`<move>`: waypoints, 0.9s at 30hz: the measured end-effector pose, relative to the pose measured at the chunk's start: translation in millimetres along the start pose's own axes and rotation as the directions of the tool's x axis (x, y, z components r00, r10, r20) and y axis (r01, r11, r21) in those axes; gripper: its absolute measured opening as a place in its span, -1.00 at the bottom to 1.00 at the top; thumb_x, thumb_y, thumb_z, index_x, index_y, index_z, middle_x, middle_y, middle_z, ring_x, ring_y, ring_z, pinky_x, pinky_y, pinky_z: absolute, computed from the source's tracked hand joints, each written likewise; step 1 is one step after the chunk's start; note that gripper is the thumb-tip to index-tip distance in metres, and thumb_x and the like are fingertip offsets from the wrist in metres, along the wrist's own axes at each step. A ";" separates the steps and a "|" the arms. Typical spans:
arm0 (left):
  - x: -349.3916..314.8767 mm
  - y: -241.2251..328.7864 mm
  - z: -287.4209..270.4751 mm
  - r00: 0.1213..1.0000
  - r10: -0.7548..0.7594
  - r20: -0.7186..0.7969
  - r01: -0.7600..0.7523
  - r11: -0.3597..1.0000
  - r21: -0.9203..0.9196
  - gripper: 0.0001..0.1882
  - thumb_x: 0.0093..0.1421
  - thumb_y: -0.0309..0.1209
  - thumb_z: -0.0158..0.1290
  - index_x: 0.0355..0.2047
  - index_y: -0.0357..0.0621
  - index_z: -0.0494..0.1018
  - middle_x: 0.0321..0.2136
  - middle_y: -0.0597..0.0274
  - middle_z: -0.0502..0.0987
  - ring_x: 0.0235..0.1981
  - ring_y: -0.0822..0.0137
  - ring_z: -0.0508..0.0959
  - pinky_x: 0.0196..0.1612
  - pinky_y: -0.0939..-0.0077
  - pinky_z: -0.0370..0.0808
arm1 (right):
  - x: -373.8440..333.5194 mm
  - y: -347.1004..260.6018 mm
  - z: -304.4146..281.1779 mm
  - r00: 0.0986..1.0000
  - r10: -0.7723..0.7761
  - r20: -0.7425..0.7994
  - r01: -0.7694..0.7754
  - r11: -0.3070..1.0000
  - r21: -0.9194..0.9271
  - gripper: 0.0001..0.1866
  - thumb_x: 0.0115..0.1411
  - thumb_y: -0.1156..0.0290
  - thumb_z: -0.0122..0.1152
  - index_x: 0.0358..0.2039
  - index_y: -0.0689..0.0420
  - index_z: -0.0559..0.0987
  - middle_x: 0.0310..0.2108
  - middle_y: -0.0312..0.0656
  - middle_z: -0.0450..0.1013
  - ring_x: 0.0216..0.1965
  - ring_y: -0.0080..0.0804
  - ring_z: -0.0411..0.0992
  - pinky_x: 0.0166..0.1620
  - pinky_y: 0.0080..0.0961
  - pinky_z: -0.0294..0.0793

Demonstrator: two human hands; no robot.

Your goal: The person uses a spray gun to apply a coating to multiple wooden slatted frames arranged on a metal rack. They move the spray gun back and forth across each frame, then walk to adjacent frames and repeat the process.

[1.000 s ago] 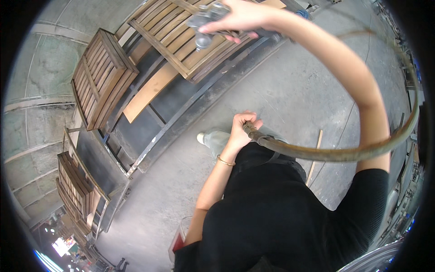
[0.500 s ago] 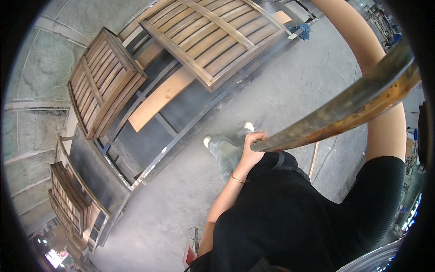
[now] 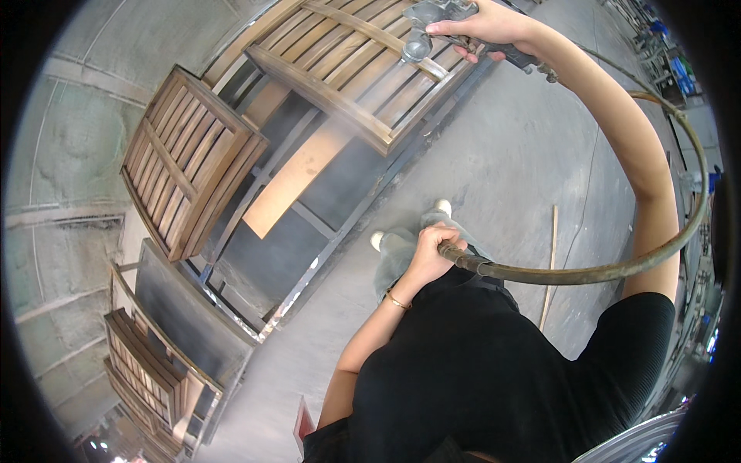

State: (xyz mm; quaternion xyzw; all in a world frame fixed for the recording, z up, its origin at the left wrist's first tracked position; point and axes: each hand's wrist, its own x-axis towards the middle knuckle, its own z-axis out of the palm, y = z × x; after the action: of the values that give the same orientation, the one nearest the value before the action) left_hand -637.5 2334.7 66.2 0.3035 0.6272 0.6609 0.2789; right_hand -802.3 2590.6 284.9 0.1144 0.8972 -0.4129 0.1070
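Note:
Held high at the top of the view, my right hand (image 3: 500,21) is wrapped round a spray gun (image 3: 441,14) with a small round cup on it. The gun is over a large slatted wooden panel (image 3: 320,94), and pale mist hangs near the panel's edge. In front of my waist, my left hand (image 3: 432,253) grips a worn hose (image 3: 571,275). From there the hose arches round to the right and up past my right arm.
Dark metal benches (image 3: 255,204) run along the left, bearing a bare plank (image 3: 297,181) and a stack of slatted panels (image 3: 185,162). More slatted panels (image 3: 143,363) sit farther left. On the grey floor lie a thin wooden strip (image 3: 553,255) and a thin cord (image 3: 590,181).
My right hand and the spray gun have come into view over the large panel. The hose has swung from close in front of the camera into a wide arc. My left hand still grips it.

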 end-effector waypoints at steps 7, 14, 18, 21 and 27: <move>4.5 -2.5 -22.3 0.999 -0.002 -0.045 0.003 1.000 0.009 -0.58 -0.10 -0.59 0.14 -0.73 -0.22 0.02 -0.77 0.22 0.09 -0.63 0.31 0.13 -0.48 0.43 0.13 | 23.7 49.3 -52.0 0.872 0.041 -0.487 -0.234 0.909 -0.344 -0.60 0.04 0.10 0.32 -0.17 0.04 0.55 -0.60 -0.10 0.49 -0.63 -0.36 0.46 -0.50 -0.38 0.48; 36.3 -8.3 -46.1 0.983 -0.098 -0.155 0.097 0.995 -0.011 -0.58 -0.08 -0.62 0.13 -0.75 -0.22 0.03 -0.77 0.29 0.06 -0.61 0.37 0.07 -0.48 0.44 0.09 | 67.4 79.1 -79.7 0.853 -0.165 -0.495 -0.139 0.843 -0.520 -0.64 -0.02 0.11 0.32 -0.35 0.15 0.61 -0.42 0.03 0.54 -0.38 -0.08 0.52 -0.30 -0.25 0.49; 52.0 -2.0 -46.1 0.976 -0.084 -0.201 0.088 0.996 0.013 -0.58 -0.08 -0.63 0.12 -0.74 -0.21 0.03 -0.77 0.29 0.06 -0.60 0.37 0.07 -0.47 0.45 0.09 | 82.4 46.2 -41.1 0.958 -0.158 -0.238 0.091 0.959 -0.270 -0.61 0.00 0.10 0.36 -0.35 0.19 0.59 -0.54 -0.16 0.51 -0.51 -0.41 0.44 -0.38 -0.40 0.47; 65.8 -1.3 -47.6 0.975 -0.089 -0.204 0.101 0.994 0.049 -0.58 -0.09 -0.62 0.13 -0.74 -0.22 0.04 -0.77 0.28 0.07 -0.60 0.37 0.08 -0.49 0.44 0.09 | 94.1 31.2 -14.9 0.984 -0.067 -0.164 0.087 0.989 0.119 -0.58 0.04 0.10 0.35 -0.22 0.15 0.56 -0.47 -0.31 0.49 -0.52 -0.57 0.38 -0.46 -0.52 0.42; 84.3 -8.4 -49.0 0.963 -0.117 -0.243 0.138 0.988 0.072 -0.58 -0.09 -0.61 0.15 -0.74 -0.21 0.05 -0.77 0.28 0.06 -0.60 0.37 0.09 -0.51 0.43 0.08 | 135.9 50.5 -42.8 0.976 -0.191 -0.105 0.178 0.976 -0.122 -0.66 0.08 0.11 0.30 -0.41 0.16 0.55 -0.64 -0.30 0.46 -0.65 -0.61 0.36 -0.56 -0.58 0.38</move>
State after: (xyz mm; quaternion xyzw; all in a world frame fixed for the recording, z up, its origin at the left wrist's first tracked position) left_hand -730.1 2366.0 60.8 0.1930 0.7027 0.6449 0.2303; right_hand -920.9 2671.3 237.0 0.0483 0.9304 -0.3627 0.0222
